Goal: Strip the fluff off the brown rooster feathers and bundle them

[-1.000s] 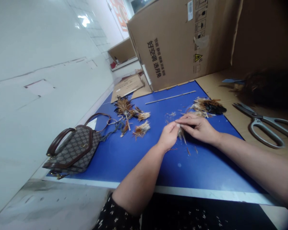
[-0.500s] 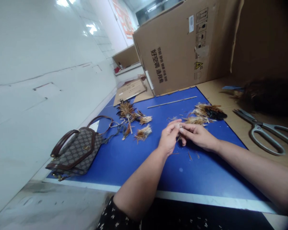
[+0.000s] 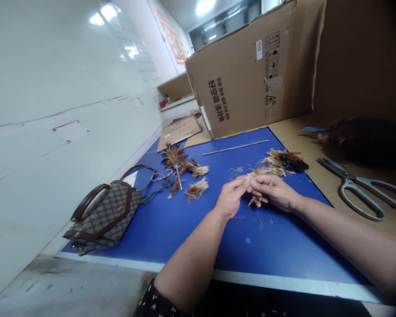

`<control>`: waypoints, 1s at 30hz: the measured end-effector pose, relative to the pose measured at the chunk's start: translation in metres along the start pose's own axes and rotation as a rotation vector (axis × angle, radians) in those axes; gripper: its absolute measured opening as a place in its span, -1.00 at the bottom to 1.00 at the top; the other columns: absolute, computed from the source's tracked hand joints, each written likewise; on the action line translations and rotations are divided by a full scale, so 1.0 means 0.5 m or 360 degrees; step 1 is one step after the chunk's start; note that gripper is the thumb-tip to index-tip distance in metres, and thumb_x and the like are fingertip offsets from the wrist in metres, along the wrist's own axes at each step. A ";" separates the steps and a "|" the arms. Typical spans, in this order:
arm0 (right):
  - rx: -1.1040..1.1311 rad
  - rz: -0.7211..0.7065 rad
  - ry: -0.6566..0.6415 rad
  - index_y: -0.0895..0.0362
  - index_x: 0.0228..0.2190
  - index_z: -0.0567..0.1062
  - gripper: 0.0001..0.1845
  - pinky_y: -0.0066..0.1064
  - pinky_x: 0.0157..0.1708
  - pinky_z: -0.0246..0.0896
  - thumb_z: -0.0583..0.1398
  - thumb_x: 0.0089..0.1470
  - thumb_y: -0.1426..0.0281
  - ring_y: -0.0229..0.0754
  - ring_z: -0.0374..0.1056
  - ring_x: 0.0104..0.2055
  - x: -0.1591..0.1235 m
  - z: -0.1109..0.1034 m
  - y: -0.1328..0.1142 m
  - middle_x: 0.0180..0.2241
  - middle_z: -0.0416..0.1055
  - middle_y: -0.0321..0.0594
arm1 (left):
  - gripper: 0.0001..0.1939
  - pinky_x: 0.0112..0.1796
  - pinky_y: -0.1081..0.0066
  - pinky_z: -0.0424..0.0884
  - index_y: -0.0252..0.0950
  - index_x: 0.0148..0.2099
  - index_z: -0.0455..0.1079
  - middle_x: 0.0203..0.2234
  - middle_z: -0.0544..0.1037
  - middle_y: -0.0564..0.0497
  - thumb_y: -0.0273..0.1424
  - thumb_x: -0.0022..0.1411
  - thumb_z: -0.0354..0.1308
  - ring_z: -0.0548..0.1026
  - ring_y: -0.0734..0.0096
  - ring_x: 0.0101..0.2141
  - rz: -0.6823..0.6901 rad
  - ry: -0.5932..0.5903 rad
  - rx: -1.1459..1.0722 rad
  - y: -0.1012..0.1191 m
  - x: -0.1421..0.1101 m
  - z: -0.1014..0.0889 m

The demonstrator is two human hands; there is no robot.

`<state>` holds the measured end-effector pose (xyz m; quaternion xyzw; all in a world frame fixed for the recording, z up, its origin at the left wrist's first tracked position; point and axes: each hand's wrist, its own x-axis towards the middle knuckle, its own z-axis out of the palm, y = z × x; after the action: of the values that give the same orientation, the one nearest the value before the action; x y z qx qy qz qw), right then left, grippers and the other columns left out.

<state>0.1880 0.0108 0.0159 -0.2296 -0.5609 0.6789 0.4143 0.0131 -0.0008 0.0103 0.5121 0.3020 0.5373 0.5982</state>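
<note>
Both hands meet above the blue tabletop (image 3: 185, 233). My left hand (image 3: 231, 196) is closed, thumb and fingers pinching pale quill ends. Pressed against it, my right hand (image 3: 274, 192) is closed too, with a small tan feather (image 3: 252, 201) sticking out below its fingers. How many feathers lie inside the fingers is hidden. Just behind my right hand is a pile of tan and black feathers (image 3: 284, 161). To the left lie small feather bunches (image 3: 197, 189) and a larger brown feather bundle (image 3: 174, 157) on a stick. Loose feather scraps (image 3: 260, 221) lie below my hands.
A patterned handbag (image 3: 110, 215) stands at the left by the white wall. Large scissors (image 3: 353, 180) lie on cardboard at the right, near a dark feather heap (image 3: 366, 138). A thin rod (image 3: 236, 147) lies before the big cardboard box (image 3: 240, 83).
The camera view has tilted slightly, so the scene sits lower. My fingers have shifted at the pinch, and a feather tip now shows more clearly under my right hand.
</note>
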 end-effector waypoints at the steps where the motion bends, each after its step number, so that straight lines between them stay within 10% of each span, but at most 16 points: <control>1: 0.0004 0.0008 -0.0004 0.17 -0.39 0.55 -0.54 -0.42 -0.55 0.37 0.40 0.17 0.02 -0.38 0.13 -0.63 0.000 -0.001 0.001 -0.58 0.21 -0.43 | -0.62 0.29 0.12 0.30 -0.32 -0.37 0.57 0.07 0.63 -0.20 -0.09 0.25 0.43 0.43 0.06 0.27 -0.0001 -0.0026 0.0011 0.004 -0.001 0.000; 10: 0.0206 0.0103 -0.0175 0.19 -0.11 0.61 -0.59 -0.40 -0.53 0.43 0.43 0.17 0.14 -0.42 0.04 -0.64 -0.008 0.005 -0.008 -0.57 0.24 -0.46 | -0.57 -0.18 0.17 0.60 -0.36 -0.19 0.65 0.00 0.59 -0.25 -0.07 0.16 0.49 0.62 0.07 -0.09 -0.0235 -0.0147 -0.0099 0.005 -0.007 -0.001; 15: 0.0089 0.0047 -0.0150 0.19 -0.32 0.59 -0.62 -0.39 -0.53 0.43 0.42 0.16 0.10 -0.40 0.11 -0.63 -0.001 0.005 -0.001 -0.58 0.23 -0.45 | -0.73 0.02 0.25 0.51 -0.31 -0.24 0.69 -0.01 0.61 -0.17 -0.19 0.21 0.48 0.55 0.19 0.01 0.0042 0.0014 -0.0054 0.004 -0.002 0.004; 24: -0.0381 -0.0123 0.0433 0.14 -0.36 0.54 -0.50 -0.45 -0.60 0.17 0.40 0.12 -0.06 -0.31 0.25 -0.60 0.008 -0.045 0.000 -0.58 0.36 -0.34 | -0.59 -0.28 0.51 0.34 -0.33 -0.25 0.63 -0.32 0.59 -0.01 -0.10 0.05 0.55 0.43 0.54 -0.35 0.0232 0.0709 -0.0200 0.046 0.035 -0.062; 30: -0.0900 -0.0400 0.0731 0.08 -0.43 0.57 -0.55 -0.36 -0.49 0.26 0.28 0.29 -0.02 -0.22 0.29 -0.53 -0.002 -0.055 -0.021 -0.56 0.43 -0.27 | -0.53 -0.55 0.54 -0.01 -0.40 -0.20 0.62 -0.28 0.65 -0.15 -0.09 0.06 0.53 0.26 0.65 -0.52 -0.0096 0.0392 -0.0027 0.053 0.023 -0.050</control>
<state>0.2133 0.0260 0.0183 -0.4104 -0.6425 0.3722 0.5294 -0.0155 0.0146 0.0299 0.4280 0.3839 0.5803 0.5768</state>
